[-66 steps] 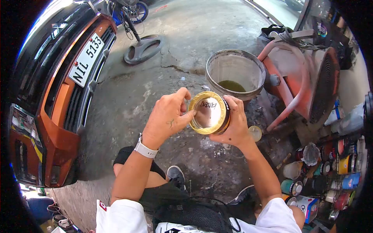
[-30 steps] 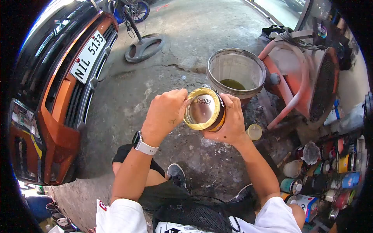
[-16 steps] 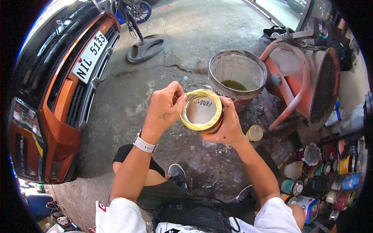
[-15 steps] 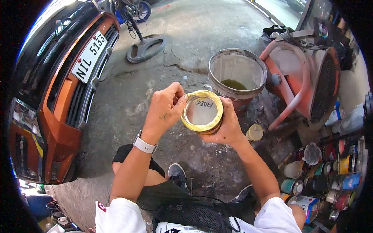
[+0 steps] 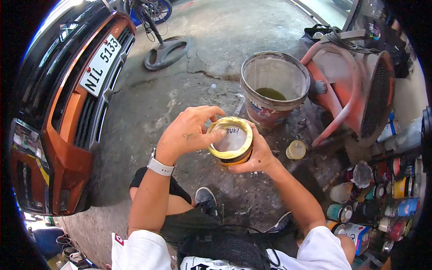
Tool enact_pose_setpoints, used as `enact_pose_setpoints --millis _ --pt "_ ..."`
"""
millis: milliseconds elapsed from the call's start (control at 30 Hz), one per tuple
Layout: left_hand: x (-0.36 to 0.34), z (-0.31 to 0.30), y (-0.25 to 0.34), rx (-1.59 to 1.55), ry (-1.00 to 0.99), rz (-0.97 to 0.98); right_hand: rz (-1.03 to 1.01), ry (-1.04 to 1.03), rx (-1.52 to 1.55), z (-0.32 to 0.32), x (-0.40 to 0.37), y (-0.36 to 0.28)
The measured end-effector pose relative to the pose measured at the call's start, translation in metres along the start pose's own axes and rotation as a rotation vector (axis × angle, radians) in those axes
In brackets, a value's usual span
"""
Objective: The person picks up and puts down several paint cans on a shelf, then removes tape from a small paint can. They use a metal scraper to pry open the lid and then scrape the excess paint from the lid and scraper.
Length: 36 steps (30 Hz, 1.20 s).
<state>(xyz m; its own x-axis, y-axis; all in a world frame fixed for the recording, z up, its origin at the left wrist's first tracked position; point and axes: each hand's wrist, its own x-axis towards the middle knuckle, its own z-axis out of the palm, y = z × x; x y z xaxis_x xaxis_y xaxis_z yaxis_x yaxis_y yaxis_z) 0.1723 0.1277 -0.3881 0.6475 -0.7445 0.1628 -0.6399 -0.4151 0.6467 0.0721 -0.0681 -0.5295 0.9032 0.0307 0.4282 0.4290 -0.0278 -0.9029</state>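
Note:
A small round can (image 5: 231, 140) with a yellow-edged rim, dark sides and an orange band is held over the concrete floor. Dark handwriting crosses its pale top, partly covered by my thumb. My right hand (image 5: 257, 153) wraps round the can's side from the right. At the left of the can is my left hand (image 5: 189, 132), its fingers apart and its thumb lying over the pale top. The index finger reaches past the far side of the rim. A watch with a pale strap is on the left wrist.
Beyond the can stands a big bucket (image 5: 274, 101) with greenish liquid inside. A small yellowish tub (image 5: 296, 150) rests on the floor. An orange-framed fan (image 5: 346, 90) and several paint cans (image 5: 339, 213) line the right; an orange car (image 5: 72, 126) is at left.
My left hand has let go of the rim's left edge; its fingers have spread and the thumb has come over the top. The can has dropped slightly lower.

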Motion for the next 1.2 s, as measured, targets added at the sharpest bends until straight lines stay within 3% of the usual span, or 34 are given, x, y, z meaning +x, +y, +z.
enact_pose_setpoints --millis 33,267,333,467,533,633,933,1100,1200 --pt "0.001 -0.004 0.002 -0.049 -0.084 -0.027 -0.018 -0.017 -0.02 -0.002 0.002 0.0" --pt "0.008 0.007 -0.016 0.104 -0.108 0.136 -0.039 -0.175 -0.123 -0.02 0.016 -0.027" --pt "0.007 0.017 -0.022 0.256 0.017 0.281 -0.021 -0.185 -0.159 -0.027 0.016 -0.03" --pt "0.005 0.025 -0.013 0.402 0.042 0.174 -0.017 -0.178 -0.27 -0.033 0.018 -0.034" --pt "0.007 0.029 -0.015 0.217 0.226 0.191 -0.025 -0.174 -0.297 -0.036 0.022 -0.04" --pt "0.009 0.025 -0.004 0.139 0.242 0.113 -0.037 -0.175 -0.315 -0.038 0.023 -0.041" --pt "0.006 0.008 -0.001 -0.08 -0.101 0.043 -0.02 -0.242 -0.226 -0.038 0.014 -0.032" --pt "0.011 0.036 -0.03 0.115 0.035 0.176 0.002 -0.209 -0.153 -0.027 0.007 -0.018" --pt "0.005 0.07 -0.051 0.206 0.057 0.163 0.186 -0.153 -0.126 -0.017 -0.018 0.016"
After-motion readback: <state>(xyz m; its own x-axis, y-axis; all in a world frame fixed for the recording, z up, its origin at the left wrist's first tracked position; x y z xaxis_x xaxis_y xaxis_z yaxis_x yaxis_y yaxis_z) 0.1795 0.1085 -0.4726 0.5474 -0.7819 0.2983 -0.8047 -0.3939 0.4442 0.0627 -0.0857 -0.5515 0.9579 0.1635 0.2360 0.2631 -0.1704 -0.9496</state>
